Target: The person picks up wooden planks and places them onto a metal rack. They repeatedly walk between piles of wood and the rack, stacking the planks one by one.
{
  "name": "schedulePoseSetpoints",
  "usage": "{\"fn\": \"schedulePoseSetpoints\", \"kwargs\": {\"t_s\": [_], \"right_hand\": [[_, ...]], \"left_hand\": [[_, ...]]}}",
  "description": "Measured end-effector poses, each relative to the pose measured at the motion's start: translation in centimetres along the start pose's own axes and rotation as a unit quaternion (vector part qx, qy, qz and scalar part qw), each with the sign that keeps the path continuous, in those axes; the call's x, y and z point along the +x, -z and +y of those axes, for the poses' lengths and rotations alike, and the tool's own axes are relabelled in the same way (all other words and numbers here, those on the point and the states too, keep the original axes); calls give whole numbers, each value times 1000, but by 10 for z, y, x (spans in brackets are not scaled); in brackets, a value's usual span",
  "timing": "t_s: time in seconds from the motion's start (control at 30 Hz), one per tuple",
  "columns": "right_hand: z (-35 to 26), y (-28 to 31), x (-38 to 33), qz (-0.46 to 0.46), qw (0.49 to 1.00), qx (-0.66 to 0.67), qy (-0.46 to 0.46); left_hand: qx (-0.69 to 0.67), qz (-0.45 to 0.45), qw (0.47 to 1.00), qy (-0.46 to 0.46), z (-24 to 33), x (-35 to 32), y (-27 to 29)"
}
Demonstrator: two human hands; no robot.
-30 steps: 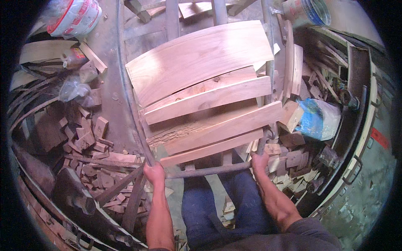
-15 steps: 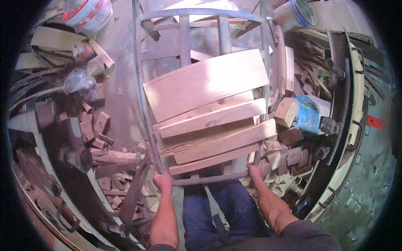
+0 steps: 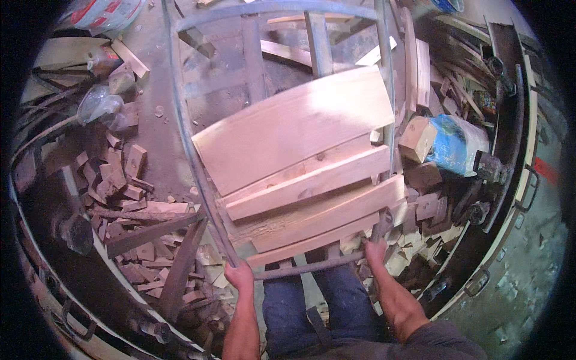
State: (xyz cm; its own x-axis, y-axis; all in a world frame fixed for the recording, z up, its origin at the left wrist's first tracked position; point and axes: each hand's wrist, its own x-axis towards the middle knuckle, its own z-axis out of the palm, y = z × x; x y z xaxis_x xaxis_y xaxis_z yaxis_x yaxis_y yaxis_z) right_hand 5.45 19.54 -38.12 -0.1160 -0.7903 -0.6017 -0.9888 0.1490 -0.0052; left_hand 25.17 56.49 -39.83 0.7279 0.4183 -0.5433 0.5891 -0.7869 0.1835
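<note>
A long metal hand truck frame (image 3: 312,268) stretches away from my body. My left hand (image 3: 239,275) is wrapped round its near left corner, and my right hand (image 3: 375,249) grips the near right one. Across the rails lies a wide, pale wooden board (image 3: 288,129). Nearer to me, narrower planks (image 3: 312,180) rest on the frame, some set on edge and slightly askew. The lowest plank (image 3: 312,243) sits just beyond the near crossbar. Both hands' fingertips are partly hidden by the bars.
Wood offcuts (image 3: 135,186) litter the floor on the left, and more scraps (image 3: 429,240) lie at right. A blue and white bag (image 3: 456,144) sits beside a wooden block (image 3: 418,139). Dark metal beams (image 3: 504,120) flank the passage. A bucket (image 3: 105,15) stands far left.
The frame's near end and my hands have shifted slightly lower in view. The far bucket and floor scraps have also moved in the picture. Both hands keep their grip.
</note>
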Motion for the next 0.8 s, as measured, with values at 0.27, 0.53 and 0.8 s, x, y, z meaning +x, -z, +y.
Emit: {"fn": "schedulePoseSetpoints", "kwargs": {"t_s": [0.27,0.53,0.8], "right_hand": [[-120,-12,85,11,988,126,90],[-277,-5,169,62,979,85,176],[-487,65,235,56,972,37,225]], "left_hand": [[-60,68,990,-105,126,83,-27],[13,86,989,-120,301,196,-12],[-18,-17,996,-86,507,269,8]]}}
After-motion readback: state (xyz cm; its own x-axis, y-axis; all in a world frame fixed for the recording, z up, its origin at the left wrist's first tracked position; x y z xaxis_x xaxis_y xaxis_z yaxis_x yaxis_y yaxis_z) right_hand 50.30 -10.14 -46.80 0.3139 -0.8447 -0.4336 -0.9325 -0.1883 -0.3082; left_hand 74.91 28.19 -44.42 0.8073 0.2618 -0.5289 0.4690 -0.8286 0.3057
